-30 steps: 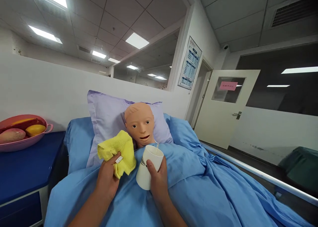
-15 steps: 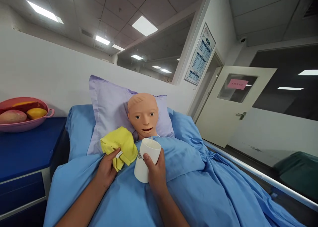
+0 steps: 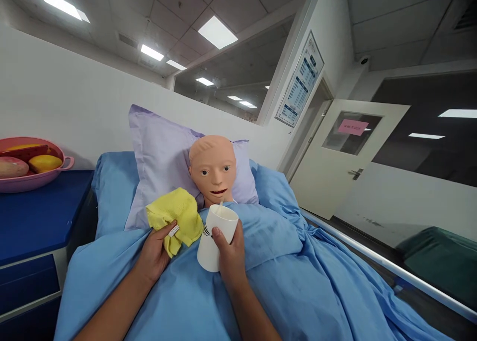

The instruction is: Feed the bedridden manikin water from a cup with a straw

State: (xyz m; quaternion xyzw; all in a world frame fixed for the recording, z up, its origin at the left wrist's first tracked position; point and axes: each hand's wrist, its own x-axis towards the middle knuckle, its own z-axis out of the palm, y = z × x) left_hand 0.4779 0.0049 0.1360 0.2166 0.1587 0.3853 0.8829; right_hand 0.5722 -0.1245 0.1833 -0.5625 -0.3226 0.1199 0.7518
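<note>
A yellow cloth point(image 3: 179, 212) with a small white label is pinched in my left hand point(image 3: 154, 254), whose thumb lies on its front. My right hand point(image 3: 231, 259) is wrapped round a white cup point(image 3: 209, 251) with dark curved lines on its side. A thin pale straw point(image 3: 220, 207) stands up from the cup, its tip just below the mannequin's chin. The mannequin head point(image 3: 212, 164) rests face up against a lilac pillow point(image 3: 160, 152), mouth slightly open. Blue bedding point(image 3: 276, 231) covers everything below its neck. The cloth is beside the neck, left of the cup.
On the left, a blue-topped bedside cabinet point(image 3: 33, 231) carries a pink basket point(image 3: 37, 182) of fruit. A bed rail point(image 3: 391, 266) runs along the right side. Beyond it are an open door point(image 3: 343, 157) and something dark green point(image 3: 439, 261).
The whole view has shifted slightly, so things appear a little further left and up. The straw now leans more upright towards the chin. Both hands keep their holds.
</note>
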